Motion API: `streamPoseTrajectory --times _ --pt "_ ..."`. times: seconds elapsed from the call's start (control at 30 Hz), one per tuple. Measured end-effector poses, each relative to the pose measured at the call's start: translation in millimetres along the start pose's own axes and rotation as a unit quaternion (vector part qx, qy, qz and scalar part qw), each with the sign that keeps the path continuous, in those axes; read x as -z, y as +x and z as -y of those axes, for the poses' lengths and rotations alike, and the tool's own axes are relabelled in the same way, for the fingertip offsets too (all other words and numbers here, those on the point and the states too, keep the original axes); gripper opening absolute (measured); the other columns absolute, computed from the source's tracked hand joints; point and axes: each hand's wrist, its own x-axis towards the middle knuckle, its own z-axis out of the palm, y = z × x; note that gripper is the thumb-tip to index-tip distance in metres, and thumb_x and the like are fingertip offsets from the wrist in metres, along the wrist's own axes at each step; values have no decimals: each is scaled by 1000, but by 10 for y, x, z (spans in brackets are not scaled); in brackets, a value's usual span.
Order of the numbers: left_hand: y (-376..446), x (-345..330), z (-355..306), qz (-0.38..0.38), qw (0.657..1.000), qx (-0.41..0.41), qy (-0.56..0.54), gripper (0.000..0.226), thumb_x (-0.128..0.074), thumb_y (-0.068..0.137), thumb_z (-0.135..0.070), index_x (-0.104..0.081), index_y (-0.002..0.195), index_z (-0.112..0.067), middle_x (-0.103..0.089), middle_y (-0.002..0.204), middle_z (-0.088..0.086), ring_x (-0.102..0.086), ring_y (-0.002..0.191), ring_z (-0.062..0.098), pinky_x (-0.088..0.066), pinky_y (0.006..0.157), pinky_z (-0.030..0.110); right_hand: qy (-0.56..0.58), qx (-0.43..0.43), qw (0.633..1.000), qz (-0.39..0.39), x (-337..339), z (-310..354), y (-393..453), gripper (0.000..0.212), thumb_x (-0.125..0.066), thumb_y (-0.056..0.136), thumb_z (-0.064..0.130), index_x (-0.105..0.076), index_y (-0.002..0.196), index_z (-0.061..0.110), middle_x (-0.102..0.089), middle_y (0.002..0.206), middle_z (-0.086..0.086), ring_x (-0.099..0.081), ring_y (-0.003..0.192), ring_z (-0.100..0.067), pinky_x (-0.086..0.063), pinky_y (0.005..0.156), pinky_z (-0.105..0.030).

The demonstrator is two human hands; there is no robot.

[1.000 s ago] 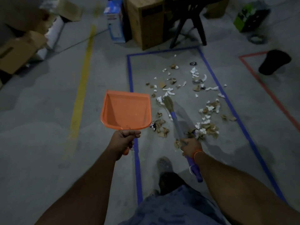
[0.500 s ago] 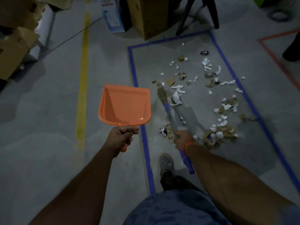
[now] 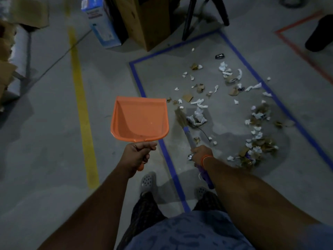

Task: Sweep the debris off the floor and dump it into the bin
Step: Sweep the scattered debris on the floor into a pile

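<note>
You're looking down from a single head-worn camera, wide-angle, pitched steeply toward the concrete floor (image 3: 45, 141) ahead of your own feet. It sits close over your body: both forearms run up from the bottom edge, the left hand (image 3: 136, 153) and right hand (image 3: 201, 153) land mid-frame, your shirt fills the bottom. Straight lines bow toward the edges, the yellow line (image 3: 81, 105) included. The far boxes (image 3: 144, 18) crowd the top edge. There's no second view to share anything with.

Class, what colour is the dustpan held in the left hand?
Orange; the dustpan shows best in the head view.
</note>
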Motion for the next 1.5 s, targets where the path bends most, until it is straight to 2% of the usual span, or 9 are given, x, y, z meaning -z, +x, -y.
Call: streamPoseTrajectory --times 0.13,0.33,0.43,0.83,0.9,1.07,1.17,1.3,1.5 --pt "364 456 -162 61 998 6 34 38 -46 92 15 -76 98 -6 -73 86 6 -46 48 10 -37 47 22 34 -57 998 -20 -390 171 -48 38 -60 89 14 -62 127 14 -65 122 -11 -66 101 -24 -47 53 -12" --pt "636 1057 -296 141 987 14 72 36 -46 94 13 -76 99 -7 -71 89 9 -46 52 12 -35 48 22 128 -131 963 -196 -935 281 -198 23 -64 88 33 -61 82 11 -70 107 -16 -68 95 -35 -58 82 -40" --pt "660 1198 -261 173 982 7 77 32 -48 95 10 -76 100 -6 -71 93 10 -48 54 12 -36 50 23 160 -171 940 -249 -1102 196 -376 32 -67 83 36 -69 97 6 -72 98 -16 -70 88 -35 -60 76 -43" --pt "-36 1417 182 212 973 -3 88 29 -50 97 6 -77 96 -5 -61 70 13 -41 48 15 -30 46 19 80 -96 977 -170 -2336 -109 -1614 51 -64 77 11 -66 126 24 -70 118 -9 -67 105 -28 -53 95 -35" --pt "-262 1491 262 221 969 4 108 27 -49 97 5 -75 98 -3 -60 59 6 -40 43 12 -30 41 16 79 -92 983 -136 -2606 -162 -1882 49 -63 78 10 -67 125 26 -71 115 -9 -69 96 -27 -57 84 -31" --pt "-656 1717 443 240 966 -7 94 29 -48 97 9 -75 97 -2 -71 83 6 -42 50 12 -32 42 18 -29 -116 990 -70 -3023 -493 -2296 47 -59 84 13 -63 129 25 -63 125 -11 -65 104 -29 -58 81 -32" --pt "-805 1867 509 240 966 -8 93 27 -48 98 7 -73 102 -1 -71 76 2 -42 45 9 -32 40 18 -9 -166 981 -101 -2999 -606 -2418 36 -63 85 20 -69 120 18 -68 113 -9 -66 88 -23 -57 65 -25" --pt "-856 2085 590 226 969 -14 96 29 -47 98 8 -74 101 -3 -71 91 10 -44 45 8 -33 41 19 43 -186 963 -188 -2770 -554 -2388 39 -63 88 25 -66 126 15 -64 128 -10 -61 117 -28 -47 103 -33" --pt "-782 2175 530 232 968 -23 88 29 -45 98 10 -72 103 1 -70 92 14 -45 45 7 -36 43 18 72 -157 954 -244 -2641 -243 -2318 46 -64 82 15 -64 128 19 -63 130 -10 -63 113 -30 -51 99 -36"
